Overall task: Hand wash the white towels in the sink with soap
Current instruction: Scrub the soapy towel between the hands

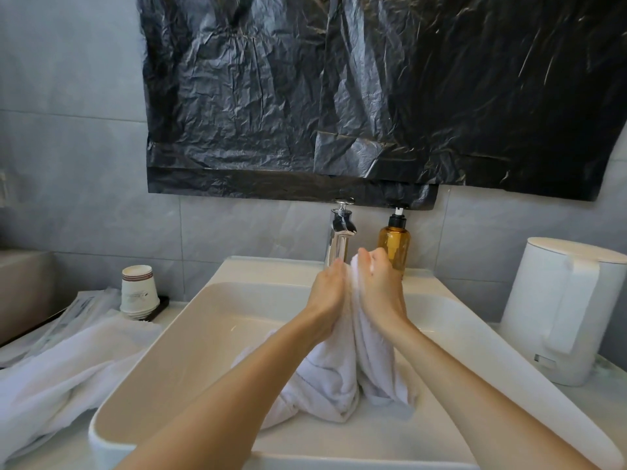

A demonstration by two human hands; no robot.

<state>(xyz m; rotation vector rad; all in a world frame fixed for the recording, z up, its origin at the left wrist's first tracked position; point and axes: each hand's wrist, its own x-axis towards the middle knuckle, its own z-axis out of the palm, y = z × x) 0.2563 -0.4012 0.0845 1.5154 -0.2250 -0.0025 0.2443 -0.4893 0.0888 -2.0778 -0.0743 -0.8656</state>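
Note:
A wet white towel (pixel 334 374) hangs in bunched folds down into the white sink (pixel 203 334). Its upper part is pressed between my two hands, held up above the basin in front of the chrome tap (pixel 341 232). My left hand (pixel 327 293) grips the towel from the left and my right hand (pixel 378 283) grips it from the right, with some white foam on the fingers. An amber soap pump bottle (pixel 395 244) stands on the sink's back rim, just behind my right hand. A second white towel (pixel 64 374) lies on the counter left of the sink.
A stack of paper cups (pixel 139 291) stands upside down at the back left beside wrapped packets. A white kettle (pixel 570 307) stands on the right counter. Black plastic sheeting (pixel 356 96) covers the wall above the tap.

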